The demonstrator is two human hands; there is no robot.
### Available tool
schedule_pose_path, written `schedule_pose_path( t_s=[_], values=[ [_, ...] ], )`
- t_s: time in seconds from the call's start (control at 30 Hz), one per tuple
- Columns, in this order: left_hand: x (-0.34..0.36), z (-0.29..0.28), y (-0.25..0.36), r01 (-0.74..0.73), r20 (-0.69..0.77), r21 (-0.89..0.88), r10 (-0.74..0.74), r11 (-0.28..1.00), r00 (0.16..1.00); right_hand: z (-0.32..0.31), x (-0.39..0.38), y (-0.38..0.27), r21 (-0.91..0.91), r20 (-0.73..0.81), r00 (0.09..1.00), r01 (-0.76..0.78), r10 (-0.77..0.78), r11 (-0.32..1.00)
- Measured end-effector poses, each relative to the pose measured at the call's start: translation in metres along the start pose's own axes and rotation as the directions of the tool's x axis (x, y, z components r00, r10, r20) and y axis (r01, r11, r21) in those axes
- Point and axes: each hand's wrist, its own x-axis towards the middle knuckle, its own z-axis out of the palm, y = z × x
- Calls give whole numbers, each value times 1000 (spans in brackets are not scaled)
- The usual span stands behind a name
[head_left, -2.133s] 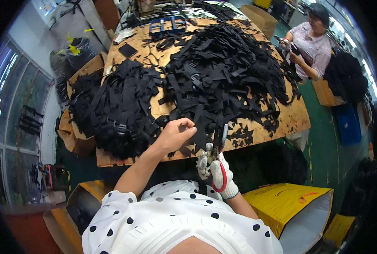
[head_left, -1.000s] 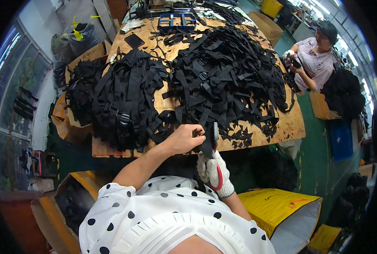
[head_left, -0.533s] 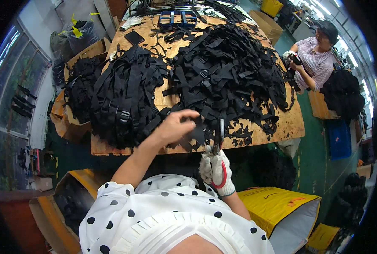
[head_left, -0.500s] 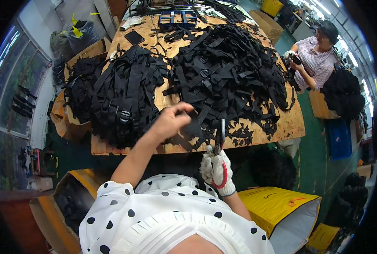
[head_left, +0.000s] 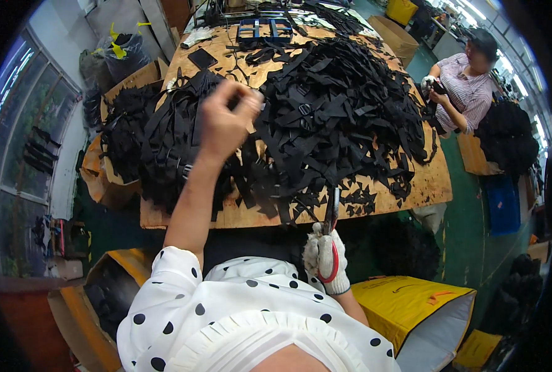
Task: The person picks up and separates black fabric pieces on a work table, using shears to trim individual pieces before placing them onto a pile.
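My bare left hand (head_left: 227, 121) is raised over the gap between two heaps of black straps. Its fingers are curled and pressed together, blurred by motion. Whether a strap hangs from them is hard to make out. In my right hand (head_left: 328, 260), in a white knit glove, are red-handled scissors (head_left: 333, 209), blades pointing up at the table's near edge. The larger heap of black webbing straps (head_left: 344, 105), some with buckles, lies to the right. A smaller strap heap (head_left: 176, 133) lies to the left, partly behind my arm.
Small black offcuts (head_left: 357, 199) lie near the front edge of the wooden table (head_left: 434, 180). A yellow bag (head_left: 406, 304) stands open beside my right arm; a cardboard box (head_left: 71, 316) is at lower left. Across the table's right side, a person (head_left: 468, 80) handles something black.
My left hand has moved up and left, away from the table's front and the scissors. The right hand with the scissors has shifted slightly down and right in the view.
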Motion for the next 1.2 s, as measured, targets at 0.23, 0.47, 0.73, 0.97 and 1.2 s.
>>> schedule_pose_path(
  t_s=[0.23,0.47,0.73,0.97,1.2],
  values=[
    [-77,73,-62,-176,553,592,-237,786,799,6,-5,-4,-107,-23,999,31,-34,994],
    [-100,76,-83,-224,601,590,-236,776,764,6,-3,-6,-202,-42,998,44,-54,978],
    [-123,91,-111,-341,548,634,-91,694,832,12,7,1,-501,22,977,193,-210,843],
    [-124,85,-114,-340,528,554,-4,760,849,21,-2,-4,-525,132,934,349,-331,776],
    [-116,74,-104,-297,473,379,92,877,876,33,4,-9,-262,104,945,326,-310,908]
  ],
)
